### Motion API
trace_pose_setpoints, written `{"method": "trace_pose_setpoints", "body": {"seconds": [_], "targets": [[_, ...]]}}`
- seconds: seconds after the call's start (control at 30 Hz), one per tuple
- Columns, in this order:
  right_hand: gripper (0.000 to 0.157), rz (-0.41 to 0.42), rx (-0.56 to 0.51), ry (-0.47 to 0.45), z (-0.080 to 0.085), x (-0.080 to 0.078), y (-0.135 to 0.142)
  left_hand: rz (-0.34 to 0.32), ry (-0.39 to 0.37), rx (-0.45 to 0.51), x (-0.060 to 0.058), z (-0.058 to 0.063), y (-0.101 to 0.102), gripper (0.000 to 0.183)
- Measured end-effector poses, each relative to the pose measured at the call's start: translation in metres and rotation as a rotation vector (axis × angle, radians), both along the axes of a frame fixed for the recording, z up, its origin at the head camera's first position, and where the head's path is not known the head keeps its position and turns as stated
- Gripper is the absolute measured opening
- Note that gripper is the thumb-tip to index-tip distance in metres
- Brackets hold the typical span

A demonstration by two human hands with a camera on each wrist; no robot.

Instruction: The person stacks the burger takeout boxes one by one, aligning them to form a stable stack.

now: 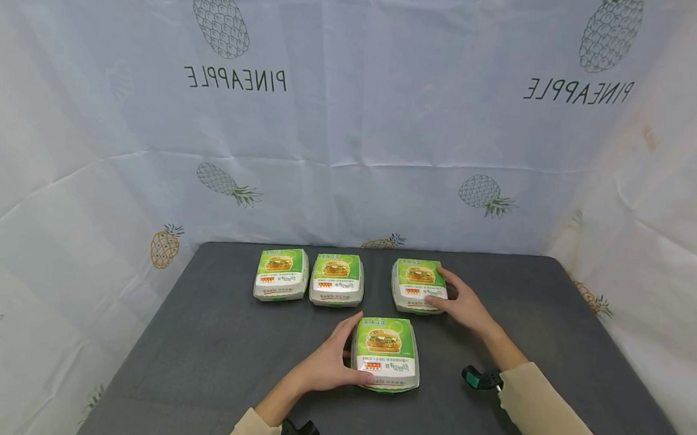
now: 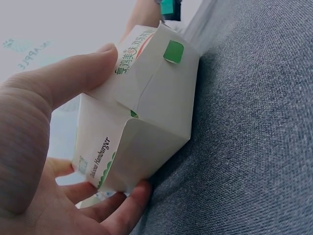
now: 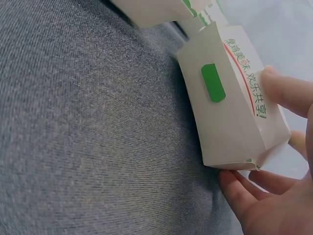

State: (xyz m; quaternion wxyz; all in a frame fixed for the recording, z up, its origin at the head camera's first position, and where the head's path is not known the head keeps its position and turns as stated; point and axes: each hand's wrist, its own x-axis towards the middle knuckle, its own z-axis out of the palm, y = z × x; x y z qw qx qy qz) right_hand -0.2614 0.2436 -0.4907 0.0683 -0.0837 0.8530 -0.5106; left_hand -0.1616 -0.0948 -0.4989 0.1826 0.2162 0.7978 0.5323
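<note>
Close to the front of the group, a green-and-white hamburger box (image 1: 385,354) sits on the dark table. My left hand (image 1: 326,364) grips it from the left, thumb on the near edge of the lid and fingers along its side. In the left wrist view, fingertips (image 2: 142,191) reach under the lower corner of the box (image 2: 151,107). Farther back on the right, my right hand (image 1: 465,306) holds another hamburger box (image 1: 414,290) by its right side. The right wrist view has the thumb (image 3: 281,88) on that box's lid (image 3: 244,68) and fingers low against its side.
Two more hamburger boxes, (image 1: 282,276) and a neighbour (image 1: 336,282), stand side by side at the back left. The dark cloth-covered table (image 1: 212,342) ends at a white pineapple-print curtain (image 1: 353,126) behind and at both sides.
</note>
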Motion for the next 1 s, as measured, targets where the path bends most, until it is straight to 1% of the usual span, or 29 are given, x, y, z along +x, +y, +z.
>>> {"method": "trace_pose_setpoints", "body": {"seconds": [0.1, 0.27, 0.57, 0.73, 1.0], "targets": [[0.093, -0.002, -0.022, 0.007, 0.003, 0.002, 0.001, -0.002, 0.0, -0.001, 0.0, 0.0, 0.0, 0.113], [0.093, -0.014, -0.026, 0.029, 0.012, 0.007, 0.002, -0.001, -0.002, -0.001, 0.0, 0.001, 0.001, 0.113], [0.09, -0.03, -0.025, 0.08, 0.039, 0.022, 0.003, -0.002, 0.0, 0.017, 0.001, 0.001, 0.001, 0.113], [0.091, -0.02, -0.063, 0.099, 0.054, 0.032, 0.002, -0.004, 0.005, 0.014, 0.001, 0.0, 0.0, 0.113], [0.089, -0.017, -0.076, 0.117, 0.071, 0.046, -0.002, 0.004, 0.008, 0.001, 0.0, -0.001, 0.0, 0.113]]}}
